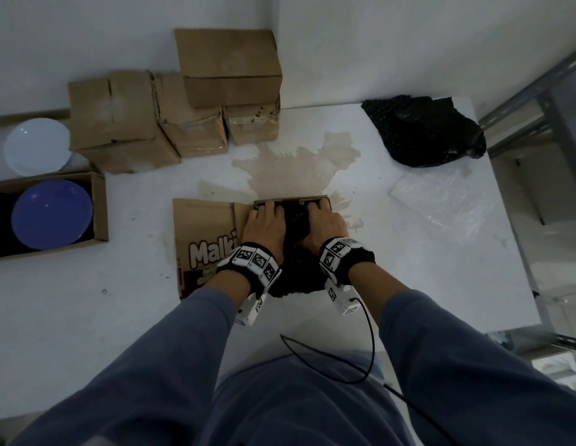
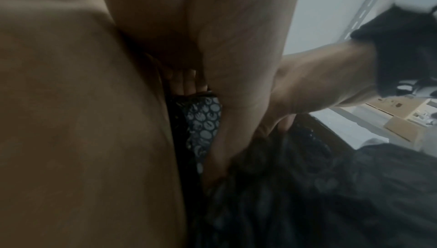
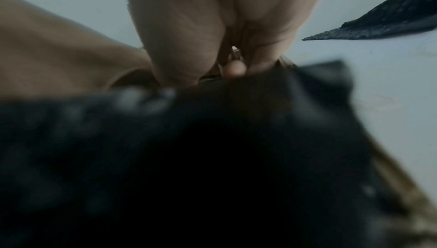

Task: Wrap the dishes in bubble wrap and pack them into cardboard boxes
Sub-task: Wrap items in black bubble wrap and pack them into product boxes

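A dish bundle in black bubble wrap (image 1: 294,226) sits in the mouth of an open brown cardboard box (image 1: 203,226) printed "Malki", at the middle of the white table (image 1: 119,300). My left hand (image 1: 264,223) lies on the bundle's left side, its fingers curled over the far edge beside the box wall. My right hand (image 1: 323,220) grips the right side the same way. In the left wrist view the left fingers (image 2: 184,82) sit between the cardboard (image 2: 82,102) and the bubble wrap (image 2: 205,121). The right wrist view shows a fingertip (image 3: 234,69) at the edge of the black wrap (image 3: 212,158). The dish itself is hidden.
Several closed cardboard boxes (image 1: 196,101) are stacked at the back wall. A white plate (image 1: 37,146) and a blue plate (image 1: 51,214) in an open box lie at the far left. Loose black bubble wrap (image 1: 424,130) and a clear sheet (image 1: 441,201) lie right. A brown stain (image 1: 296,169) marks the table.
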Motion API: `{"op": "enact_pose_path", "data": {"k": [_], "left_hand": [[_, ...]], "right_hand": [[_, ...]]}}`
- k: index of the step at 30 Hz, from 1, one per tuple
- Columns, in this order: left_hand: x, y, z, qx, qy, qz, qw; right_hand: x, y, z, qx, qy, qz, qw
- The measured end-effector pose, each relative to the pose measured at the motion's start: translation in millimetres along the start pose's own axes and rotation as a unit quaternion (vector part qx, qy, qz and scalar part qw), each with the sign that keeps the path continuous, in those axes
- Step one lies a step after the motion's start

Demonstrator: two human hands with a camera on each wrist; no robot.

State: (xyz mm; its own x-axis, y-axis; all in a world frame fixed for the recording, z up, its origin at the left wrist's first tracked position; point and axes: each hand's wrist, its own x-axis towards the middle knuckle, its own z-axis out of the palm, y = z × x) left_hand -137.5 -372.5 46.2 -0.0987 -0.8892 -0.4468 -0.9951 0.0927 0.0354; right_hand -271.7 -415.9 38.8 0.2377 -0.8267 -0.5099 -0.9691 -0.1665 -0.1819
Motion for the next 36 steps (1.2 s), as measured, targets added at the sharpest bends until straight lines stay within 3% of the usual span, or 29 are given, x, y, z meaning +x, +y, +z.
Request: {"op": "enact_pose_path", "data": {"k": [9, 20, 24, 28, 31, 36], "left_hand": [[-0.5, 2.9, 3.8, -0.098, 0.025, -0.019, 0.995], [0.8, -1.3, 4.0, -0.128, 0.050, -0.007, 0.991], [2.8, 4.3, 6.2, -0.041, 0.008, -0.016, 0.999], [2.9, 5.5, 12.3, -0.030, 0.033, -0.013, 0.999], [2.1, 2.5, 5.8, -0.063, 0.014, -0.004, 0.998], [-7.5, 2.8, 1.9, -0.144, 0.041, -0.026, 0.988]], "right_hand": [[-2.4, 0.5, 0.1, 0.010, 0.007, -0.004, 1.000], [-0.8, 0.7, 1.3, 0.012, 0.003, 0.004, 1.000], [-0.9, -3.1, 2.0, 0.004, -0.015, 0.011, 1.000], [0.3, -10.0, -1.3, -0.012, -0.041, 0.033, 0.999], [1.6, -13.6, -2.0, -0.013, -0.052, 0.046, 0.997], [3.2, -16.4, -1.6, -0.013, -0.052, 0.056, 0.997]]}}
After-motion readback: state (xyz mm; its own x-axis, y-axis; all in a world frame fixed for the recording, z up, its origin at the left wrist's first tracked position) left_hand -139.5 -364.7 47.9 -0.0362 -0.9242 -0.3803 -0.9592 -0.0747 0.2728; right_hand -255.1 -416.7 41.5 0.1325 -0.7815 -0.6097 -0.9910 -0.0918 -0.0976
